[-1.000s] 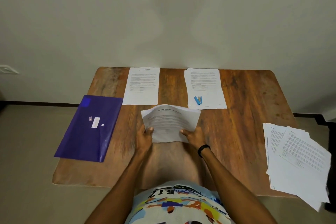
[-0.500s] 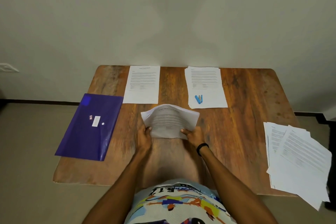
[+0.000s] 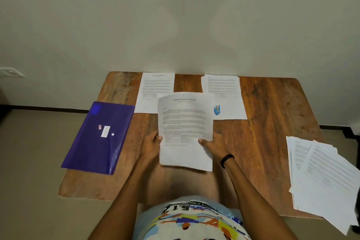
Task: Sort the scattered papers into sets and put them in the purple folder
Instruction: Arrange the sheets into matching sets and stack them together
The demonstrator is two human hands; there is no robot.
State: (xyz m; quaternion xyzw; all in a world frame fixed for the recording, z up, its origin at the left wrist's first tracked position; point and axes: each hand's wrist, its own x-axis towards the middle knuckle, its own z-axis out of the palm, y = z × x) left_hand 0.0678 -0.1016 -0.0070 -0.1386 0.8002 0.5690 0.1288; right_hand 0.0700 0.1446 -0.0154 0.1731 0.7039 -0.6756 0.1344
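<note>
Holding: white printed paper set (image 3: 185, 122) over brown wooden table (image 3: 272, 113)
Grip: pinching its side edges with left hand (image 3: 151, 146), right hand (image 3: 213, 145)

A wooden table (image 3: 272, 122) with rounded corners stands against the wall. A purple folder (image 3: 97, 142) lies at its left side, slanted, its left edge hanging over the rim. At the far edge lie a printed sheet (image 3: 153, 87) and, to its right, a stack (image 3: 224, 87) with a small blue object (image 3: 217, 109) on it. A loose pile (image 3: 321, 177) of fanned sheets overhangs the near right corner.
</note>
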